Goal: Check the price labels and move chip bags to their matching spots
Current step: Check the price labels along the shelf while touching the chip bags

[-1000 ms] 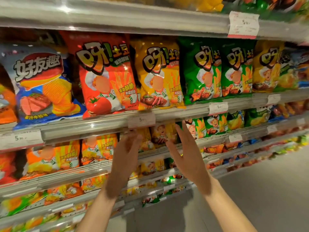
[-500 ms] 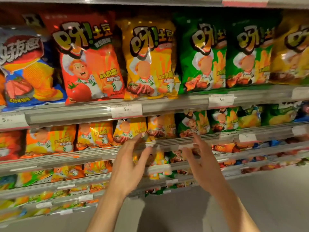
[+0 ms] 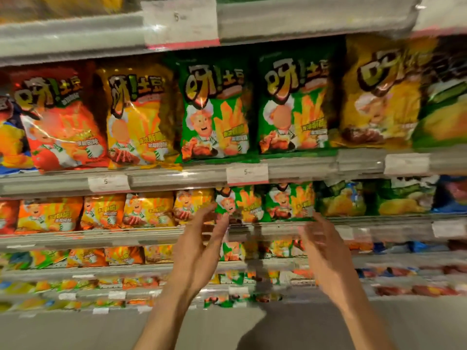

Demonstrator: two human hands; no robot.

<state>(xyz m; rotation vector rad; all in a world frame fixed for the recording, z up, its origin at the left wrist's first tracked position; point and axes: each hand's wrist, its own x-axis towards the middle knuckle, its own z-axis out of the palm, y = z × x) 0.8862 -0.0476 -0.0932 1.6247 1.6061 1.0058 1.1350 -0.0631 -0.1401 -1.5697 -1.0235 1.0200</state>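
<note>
Both hands are raised, empty and with fingers spread, palms turned toward each other: the left hand [image 3: 195, 245] and right hand [image 3: 322, 245] seem set to take a bag from both sides, since a soft bag is easier to lift that way. Between and just beyond them stand small green bags [image 3: 265, 203] on the lower shelf, under a price label [image 3: 247, 173] reading 5. Larger green bags [image 3: 214, 109] stand right above that label.

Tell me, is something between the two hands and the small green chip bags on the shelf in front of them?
Nothing visible stands between. The left hand and the right hand are open, empty and raised before the small green chip bags; only the shelf rail runs across below the bags.
</note>
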